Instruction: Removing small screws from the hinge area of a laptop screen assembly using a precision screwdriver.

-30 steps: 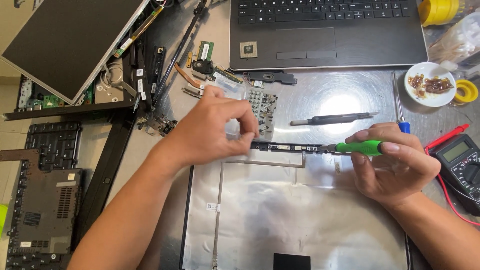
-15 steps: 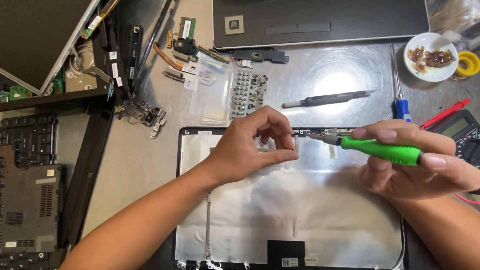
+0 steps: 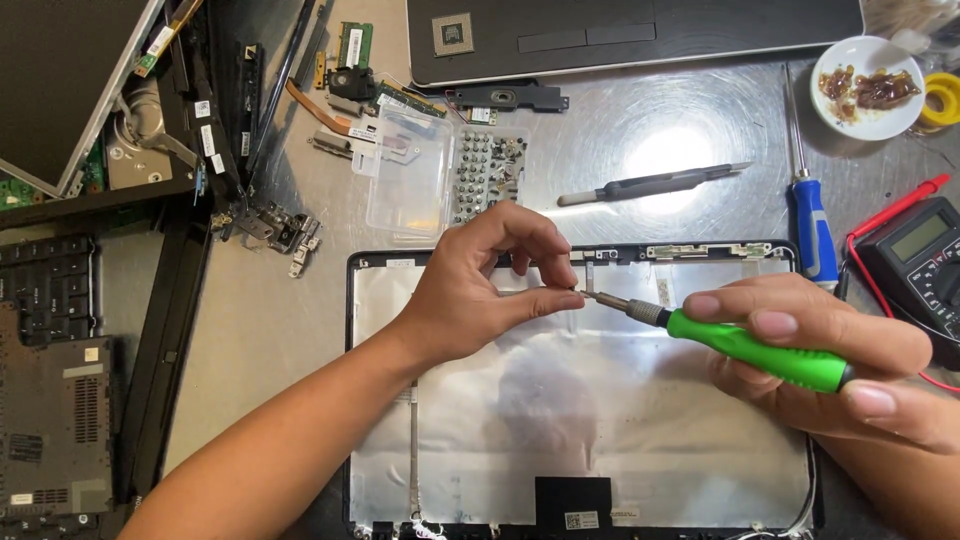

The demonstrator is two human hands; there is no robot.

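Glossy green plastic handle on metal-shafted screwdriver — laptop lid shell lined with matt, crinkled silver foil — brushed metal tabletop glares under light.

2 screwdrivers, 1 multimeter, 1 dish, 1 pry tool

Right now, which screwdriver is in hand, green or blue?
The green-handled screwdriver, gripped by the right hand, tip at the left hand fingertips. The blue-handled screwdriver lies untouched on the table.

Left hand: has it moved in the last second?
Yes. The left hand drew back toward the person, from the screw tray to the screwdriver tip below the lid's top edge.
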